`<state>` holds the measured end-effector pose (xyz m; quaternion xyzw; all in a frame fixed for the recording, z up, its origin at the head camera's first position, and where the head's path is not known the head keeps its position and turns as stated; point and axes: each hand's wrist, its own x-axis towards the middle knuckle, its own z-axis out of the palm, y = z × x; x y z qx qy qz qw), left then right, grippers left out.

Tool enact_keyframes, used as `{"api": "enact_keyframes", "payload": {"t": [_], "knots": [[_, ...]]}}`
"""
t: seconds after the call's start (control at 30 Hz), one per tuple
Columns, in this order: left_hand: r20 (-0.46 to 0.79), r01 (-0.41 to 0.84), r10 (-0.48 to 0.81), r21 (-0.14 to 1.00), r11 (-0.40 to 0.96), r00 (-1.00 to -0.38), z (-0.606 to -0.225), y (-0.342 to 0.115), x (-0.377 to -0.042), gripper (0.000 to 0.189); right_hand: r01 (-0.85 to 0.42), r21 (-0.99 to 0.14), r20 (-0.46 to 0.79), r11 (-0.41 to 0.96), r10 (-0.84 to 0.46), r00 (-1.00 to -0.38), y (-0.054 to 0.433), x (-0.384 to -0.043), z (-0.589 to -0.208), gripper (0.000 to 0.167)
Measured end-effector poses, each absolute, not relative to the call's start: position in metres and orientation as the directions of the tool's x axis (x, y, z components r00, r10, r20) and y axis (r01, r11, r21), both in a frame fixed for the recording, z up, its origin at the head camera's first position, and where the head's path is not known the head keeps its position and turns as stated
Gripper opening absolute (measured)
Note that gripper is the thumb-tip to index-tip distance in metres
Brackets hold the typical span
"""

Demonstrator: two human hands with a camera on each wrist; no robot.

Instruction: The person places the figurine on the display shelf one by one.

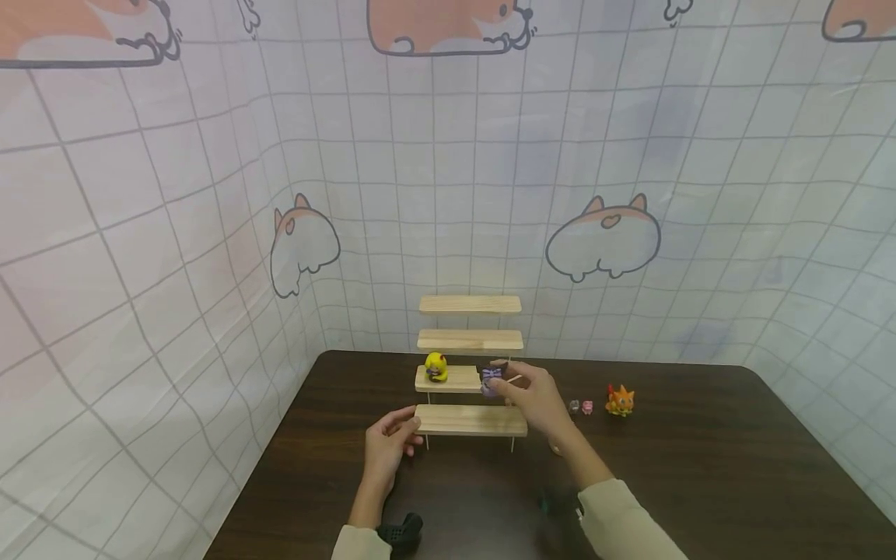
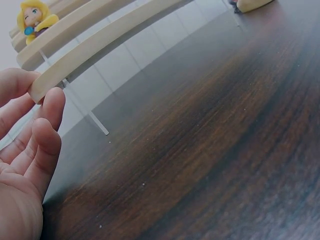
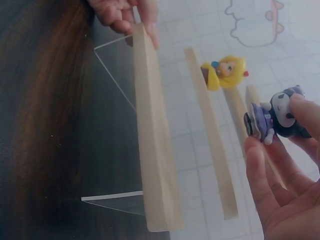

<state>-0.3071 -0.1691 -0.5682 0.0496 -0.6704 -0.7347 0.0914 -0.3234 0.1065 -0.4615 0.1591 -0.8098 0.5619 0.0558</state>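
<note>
A stepped display rack with several pale wooden boards and clear supports stands on the dark table. My left hand [image 1: 387,443] pinches the left end of its lowest board [image 1: 470,420] between thumb and fingers. Between the thumb and fingers of my right hand [image 1: 539,395] is a small figurine in black and purple [image 3: 282,112], held over the right part of the second board [image 1: 448,379]. A yellow-haired figurine [image 1: 436,367] sits on that board's left part. In the right wrist view, the held figurine's base faces the boards.
Right of the rack, a tiny grey figure [image 1: 575,407], a tiny pink figure [image 1: 587,407] and an orange spiky figurine [image 1: 620,400] stand on the table [image 1: 700,467]. A black device [image 1: 402,533] is by my left wrist. Behind hangs a checked cloth [image 1: 448,202] with dog drawings.
</note>
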Motion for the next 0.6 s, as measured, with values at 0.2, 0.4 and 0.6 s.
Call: {"api": "enact_keyframes", "payload": {"t": [0.2,0.4,0.6], "knots": [[0.043,0.061,-0.207,0.995,-0.083,-0.977,-0.567,-0.168,-0.303,0.031,-0.324,-0.877,0.27,0.354,-0.193,-0.943,0.102,-0.331,-0.458,0.038],[0.05,0.071,-0.209,0.993,-0.091,-0.977,-0.567,-0.167,-0.299,0.031,-0.345,-0.88,0.284,0.327,-0.22,-0.933,0.097,-0.339,-0.46,0.033],[0.043,0.063,-0.216,0.994,-0.087,-0.975,-0.567,-0.165,-0.295,0.032,-0.336,-0.897,0.275,0.286,-0.233,-0.933,0.091,-0.348,-0.464,0.034]]}}
